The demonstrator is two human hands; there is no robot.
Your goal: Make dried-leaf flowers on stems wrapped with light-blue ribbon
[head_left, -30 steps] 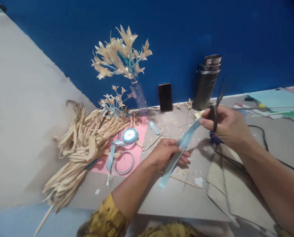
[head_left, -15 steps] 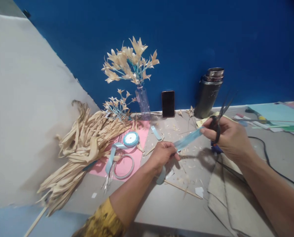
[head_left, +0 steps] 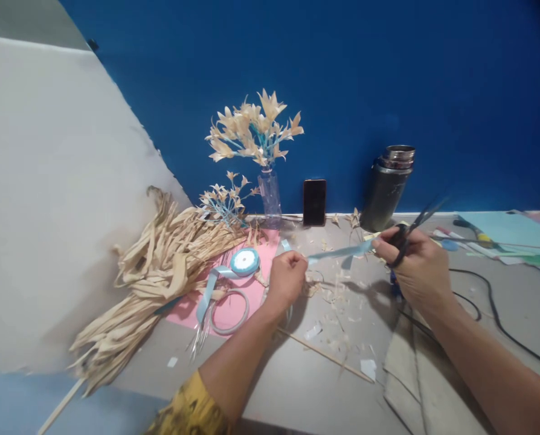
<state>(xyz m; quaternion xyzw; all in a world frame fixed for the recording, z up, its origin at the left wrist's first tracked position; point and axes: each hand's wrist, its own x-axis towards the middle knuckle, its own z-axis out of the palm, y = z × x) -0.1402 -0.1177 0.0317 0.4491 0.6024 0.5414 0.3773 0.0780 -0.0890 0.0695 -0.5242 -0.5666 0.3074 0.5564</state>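
A strip of light blue ribbon (head_left: 337, 252) is stretched between my two hands above the table. My left hand (head_left: 288, 277) pinches its left end, fingers closed. The right end is pinched between thumb and forefinger of my right hand (head_left: 417, 266), which also has black-handled scissors (head_left: 417, 226) hooked on its fingers, the blades pointing up and to the right. Left of my left hand, a spool of blue ribbon (head_left: 244, 261) with a loose tail lies on a pink sheet (head_left: 263, 241), along with a ring-shaped roll (head_left: 230, 311).
Dried husks (head_left: 161, 272) are heaped at the left. Behind stand a clear bottle (head_left: 270, 193) of husk flowers (head_left: 252, 127), a phone (head_left: 314, 202) and a dark flask (head_left: 386, 187). A thin stick (head_left: 327, 354) and scraps lie in front; a black cable (head_left: 490, 290) runs at right.
My left hand has moved left, and the ribbon is drawn out narrower and longer between my hands. The scissors stay in my right hand, tilted further right. The view has shifted slightly.
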